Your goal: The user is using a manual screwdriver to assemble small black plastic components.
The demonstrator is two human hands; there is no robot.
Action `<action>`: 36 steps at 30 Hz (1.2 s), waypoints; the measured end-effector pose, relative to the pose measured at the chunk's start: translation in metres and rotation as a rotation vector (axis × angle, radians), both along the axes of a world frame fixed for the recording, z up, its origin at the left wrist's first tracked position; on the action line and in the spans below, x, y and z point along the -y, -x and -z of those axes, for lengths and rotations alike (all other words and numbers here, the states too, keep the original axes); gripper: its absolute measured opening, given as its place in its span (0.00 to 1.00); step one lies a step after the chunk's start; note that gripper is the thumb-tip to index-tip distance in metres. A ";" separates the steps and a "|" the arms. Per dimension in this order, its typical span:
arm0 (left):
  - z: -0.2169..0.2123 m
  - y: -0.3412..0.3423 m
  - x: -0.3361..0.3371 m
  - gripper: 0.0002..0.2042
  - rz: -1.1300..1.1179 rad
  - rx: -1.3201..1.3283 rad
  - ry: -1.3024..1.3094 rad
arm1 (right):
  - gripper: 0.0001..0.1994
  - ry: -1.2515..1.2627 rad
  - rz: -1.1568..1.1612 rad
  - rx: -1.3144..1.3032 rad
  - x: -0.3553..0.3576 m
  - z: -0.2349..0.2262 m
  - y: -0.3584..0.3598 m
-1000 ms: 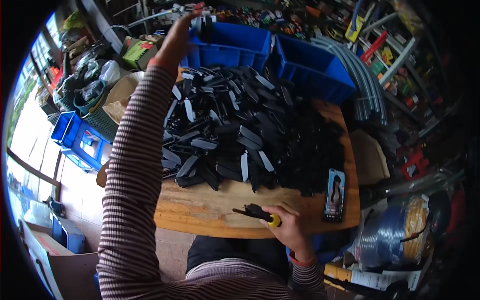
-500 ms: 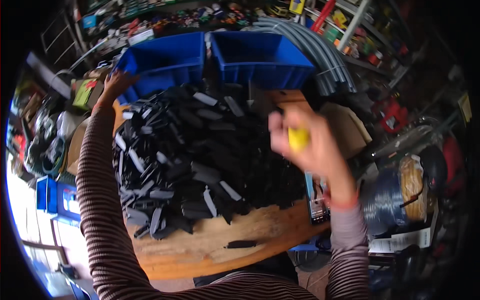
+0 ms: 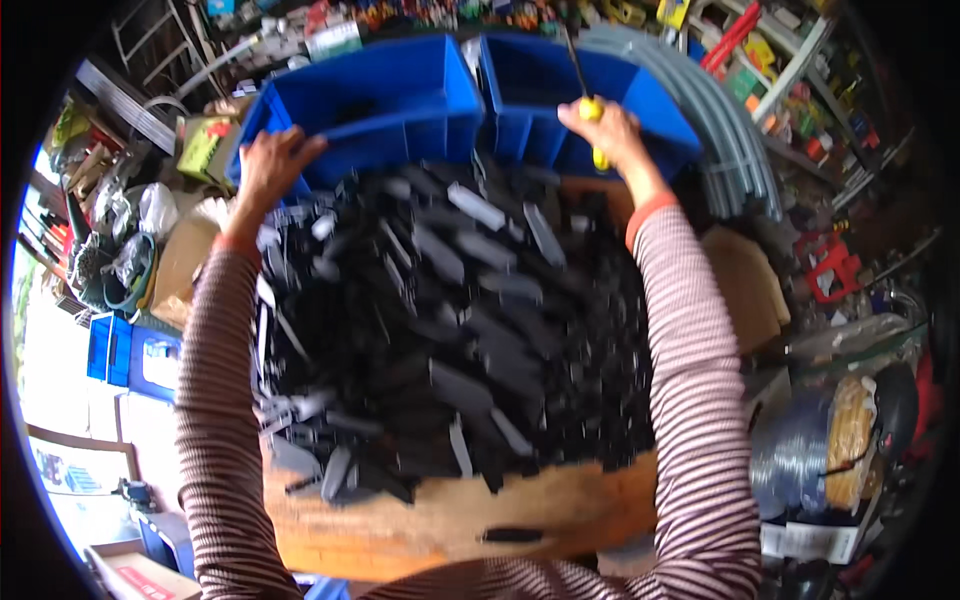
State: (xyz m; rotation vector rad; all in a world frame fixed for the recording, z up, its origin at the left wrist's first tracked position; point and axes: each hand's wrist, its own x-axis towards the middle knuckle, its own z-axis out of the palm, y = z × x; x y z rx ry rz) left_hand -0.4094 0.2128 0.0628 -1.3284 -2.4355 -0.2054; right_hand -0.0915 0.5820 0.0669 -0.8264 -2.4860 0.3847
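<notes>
Raised since earlier, the right hand [image 3: 608,132] clasps the yellow-handled tool [image 3: 591,108], shaft [image 3: 577,62] toward eleven o'clock; I can't tell the left hand's [image 3: 272,168] grip.

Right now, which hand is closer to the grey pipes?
Right. The right hand, holding a yellow-handled tool, is by the right bin, just left of the grey pipes. The left hand is by the left bin, much farther left.
</notes>
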 end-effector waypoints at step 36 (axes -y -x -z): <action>0.083 -0.473 0.221 0.23 0.546 0.396 -0.405 | 0.07 0.040 -0.246 -0.180 0.373 0.057 -0.260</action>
